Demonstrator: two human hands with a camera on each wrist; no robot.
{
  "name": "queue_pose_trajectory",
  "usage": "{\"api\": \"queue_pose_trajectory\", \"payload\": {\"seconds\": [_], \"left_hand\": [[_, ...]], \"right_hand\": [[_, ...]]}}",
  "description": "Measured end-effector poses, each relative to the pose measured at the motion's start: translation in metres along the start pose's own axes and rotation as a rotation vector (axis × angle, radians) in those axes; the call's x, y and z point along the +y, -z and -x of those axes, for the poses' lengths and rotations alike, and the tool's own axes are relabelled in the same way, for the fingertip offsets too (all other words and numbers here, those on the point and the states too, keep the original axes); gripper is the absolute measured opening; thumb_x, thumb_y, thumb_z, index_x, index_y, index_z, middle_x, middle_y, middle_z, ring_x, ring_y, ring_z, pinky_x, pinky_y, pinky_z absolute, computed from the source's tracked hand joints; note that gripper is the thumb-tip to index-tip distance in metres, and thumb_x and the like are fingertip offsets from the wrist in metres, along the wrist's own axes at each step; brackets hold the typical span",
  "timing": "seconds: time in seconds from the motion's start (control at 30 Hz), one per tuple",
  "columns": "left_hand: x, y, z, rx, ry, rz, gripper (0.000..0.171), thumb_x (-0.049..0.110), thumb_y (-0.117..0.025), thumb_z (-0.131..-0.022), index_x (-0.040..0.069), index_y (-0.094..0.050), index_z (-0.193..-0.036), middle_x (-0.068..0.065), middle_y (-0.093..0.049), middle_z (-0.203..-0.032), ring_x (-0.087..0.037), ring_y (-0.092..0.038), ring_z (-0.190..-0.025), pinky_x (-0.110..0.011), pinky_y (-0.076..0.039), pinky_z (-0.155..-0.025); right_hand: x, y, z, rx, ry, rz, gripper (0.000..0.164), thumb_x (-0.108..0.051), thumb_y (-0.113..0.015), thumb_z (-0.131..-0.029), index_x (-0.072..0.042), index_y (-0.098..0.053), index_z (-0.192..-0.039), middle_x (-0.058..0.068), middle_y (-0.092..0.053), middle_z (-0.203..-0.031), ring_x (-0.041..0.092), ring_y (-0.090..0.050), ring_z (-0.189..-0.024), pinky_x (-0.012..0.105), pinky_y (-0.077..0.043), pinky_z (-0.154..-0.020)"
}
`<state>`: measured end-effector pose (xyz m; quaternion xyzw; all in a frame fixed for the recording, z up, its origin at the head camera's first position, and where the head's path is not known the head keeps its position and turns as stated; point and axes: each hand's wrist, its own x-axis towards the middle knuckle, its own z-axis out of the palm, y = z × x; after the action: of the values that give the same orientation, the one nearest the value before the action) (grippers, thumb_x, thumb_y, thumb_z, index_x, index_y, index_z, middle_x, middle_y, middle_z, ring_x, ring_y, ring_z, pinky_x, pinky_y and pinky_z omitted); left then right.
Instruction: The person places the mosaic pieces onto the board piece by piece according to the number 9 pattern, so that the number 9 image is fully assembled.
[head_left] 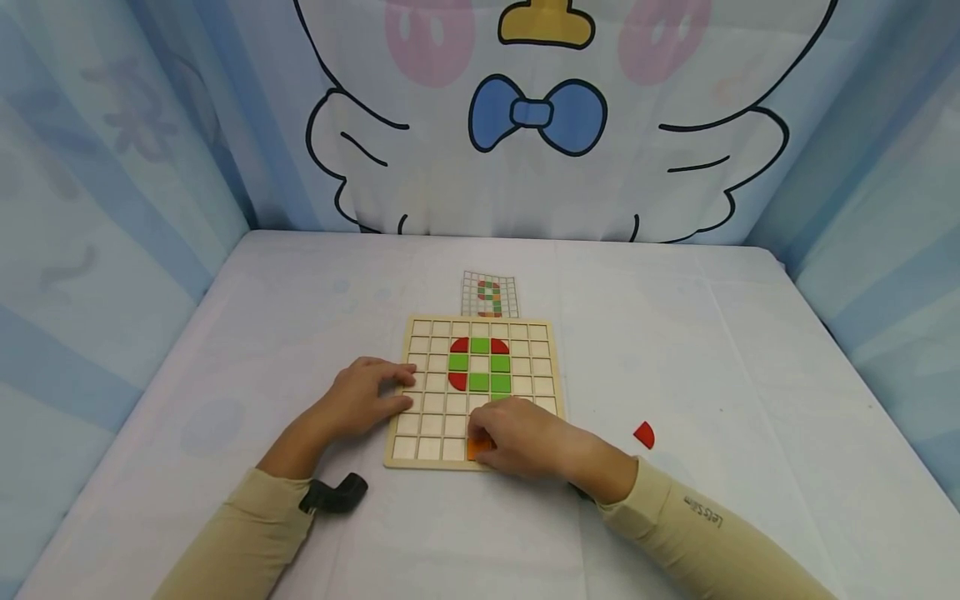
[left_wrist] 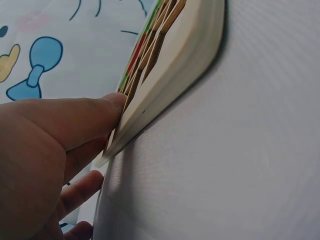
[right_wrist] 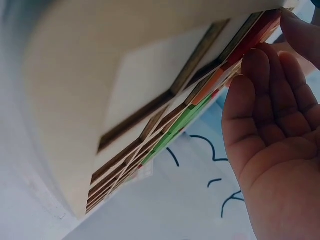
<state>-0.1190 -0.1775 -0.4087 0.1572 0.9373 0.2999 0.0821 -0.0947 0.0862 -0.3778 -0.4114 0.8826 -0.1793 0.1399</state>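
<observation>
A wooden grid board (head_left: 431, 424) lies on the table, its cells holding green squares (head_left: 480, 382) and red quarter-circles (head_left: 458, 381). My left hand (head_left: 365, 397) touches the board's left edge with thumb and fingertips; in the left wrist view the thumb (left_wrist: 85, 120) lies along the frame. Over the bottom rows, my right hand (head_left: 525, 437) pinches at an orange square (head_left: 477, 450) in a bottom-row cell, partly covered by the fingers. In the right wrist view, a red piece (right_wrist: 252, 41) and another orange piece (right_wrist: 208, 86) sit in cells beside the curled right fingers (right_wrist: 239, 102).
A pattern card (head_left: 490, 294) with a coloured grid design lies behind the board, its lower part hidden by it. One loose red quarter-circle (head_left: 644, 434) is on the white tablecloth (head_left: 675, 333) to the right. Printed curtains (head_left: 532, 183) surround the table.
</observation>
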Motion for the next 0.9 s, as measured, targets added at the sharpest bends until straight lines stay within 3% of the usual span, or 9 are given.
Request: {"api": "queue_pose_trajectory", "payload": {"seconds": [0.37,0.63,0.9], "left_hand": [[0.000,0.000,0.000,0.001,0.006,-0.001,0.021,0.020,-0.072,-0.094,0.012,-0.073,-0.113,-0.003,-0.060,-0.139,-0.036,-0.044,-0.131,-0.059,-0.031,-0.106],[-0.001,0.000,0.000,0.002,0.000,0.003,0.022,0.020,-0.072,-0.094,0.012,-0.073,-0.113,-0.003,-0.060,-0.139,-0.036,-0.044,-0.131,-0.059,-0.031,-0.106],[0.000,0.001,0.000,-0.001,0.009,0.003,0.020,0.020,-0.072,-0.093,0.012,-0.073,-0.112,-0.003,-0.060,-0.139,-0.036,-0.044,-0.131,-0.059,-0.032,-0.106]], "right_hand": [[0.001,0.001,0.000,-0.016,-0.009,0.013,0.014,-0.015,-0.075,-0.090,-0.010,-0.068,-0.101,-0.005,-0.063,-0.090,0.011,-0.052,-0.079,0.028,-0.048,-0.078],[0.006,0.011,0.011,0.019,-0.102,-0.050,0.030,-0.024,-0.075,-0.090,-0.010,-0.069,-0.115,-0.003,-0.066,-0.104,0.014,-0.056,-0.092,0.034,-0.049,-0.087],[0.030,0.026,0.032,0.065,-0.193,-0.091,0.032,-0.019,-0.073,-0.089,-0.007,-0.068,-0.119,-0.001,-0.067,-0.110,0.019,-0.060,-0.098,0.040,-0.049,-0.089]]}}
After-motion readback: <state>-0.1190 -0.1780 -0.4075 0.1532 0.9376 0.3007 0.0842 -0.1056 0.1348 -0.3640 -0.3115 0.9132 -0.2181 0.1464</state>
